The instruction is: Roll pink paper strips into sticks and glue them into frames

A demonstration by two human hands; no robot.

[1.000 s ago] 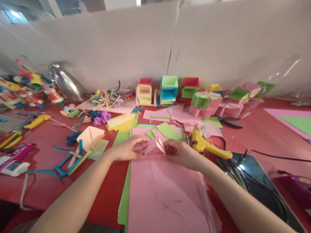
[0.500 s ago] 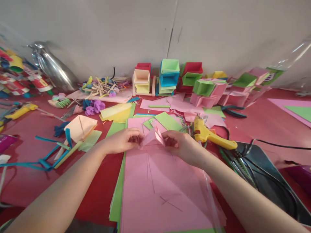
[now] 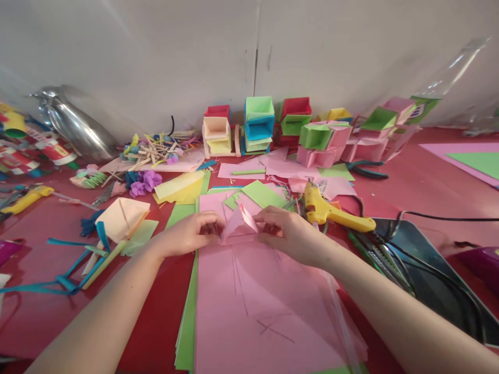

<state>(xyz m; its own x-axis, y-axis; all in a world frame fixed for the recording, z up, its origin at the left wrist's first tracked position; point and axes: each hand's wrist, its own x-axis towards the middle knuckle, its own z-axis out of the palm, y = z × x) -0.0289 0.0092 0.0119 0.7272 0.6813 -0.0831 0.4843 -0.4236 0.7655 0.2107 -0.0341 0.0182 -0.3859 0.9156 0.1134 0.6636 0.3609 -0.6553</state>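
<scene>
One folded pink paper (image 3: 238, 226) (head view): held by left hand (image 3: 192, 234) and right hand (image 3: 289, 234), fingers curled narrow on its ends, over pink sheets (image 3: 268, 291).
Bottle label (image 3: 424, 108): green, print illegible.
Table (image 3: 405, 195): red, paper-strewn.
Wall (image 3: 163, 52): pale, vertical seam (image 3: 255, 72).

readable text: none | green bottle label (image 3: 430, 106): print too small and blurred to read
</scene>
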